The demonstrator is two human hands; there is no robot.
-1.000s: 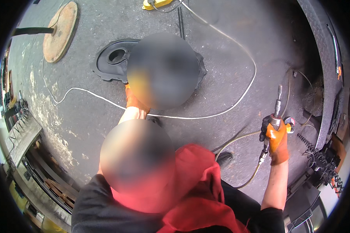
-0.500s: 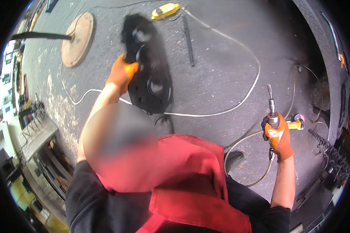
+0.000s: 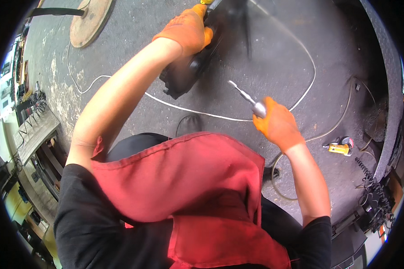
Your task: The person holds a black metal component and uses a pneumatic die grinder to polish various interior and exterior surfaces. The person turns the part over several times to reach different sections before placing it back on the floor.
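My left hand (image 3: 186,31), in an orange glove, is stretched far forward and closed on the black moulded part (image 3: 184,76). That part is tilted edge-on and blurred, and my hand and forearm hide some of it. Lower and to the right, my right hand (image 3: 278,123), also gloved in orange, is wrapped round an air tool (image 3: 259,109) with a long, slim silver bit (image 3: 241,93). The bit points up and left toward the black part without touching it. Most of the tool's body is hidden in my palm.
A pale cord (image 3: 197,112) loops over the dark floor, and a hose (image 3: 332,133) curves near my right arm. A yellow tool (image 3: 339,148) lies at the right. A round wooden base (image 3: 90,24) with a black pole stands at far left, above a low bench (image 3: 38,134).
My left hand has moved forward and right, and the black part has turned from face-on to edge-on. My right hand has brought the air tool up and left, tilting its bit inward.
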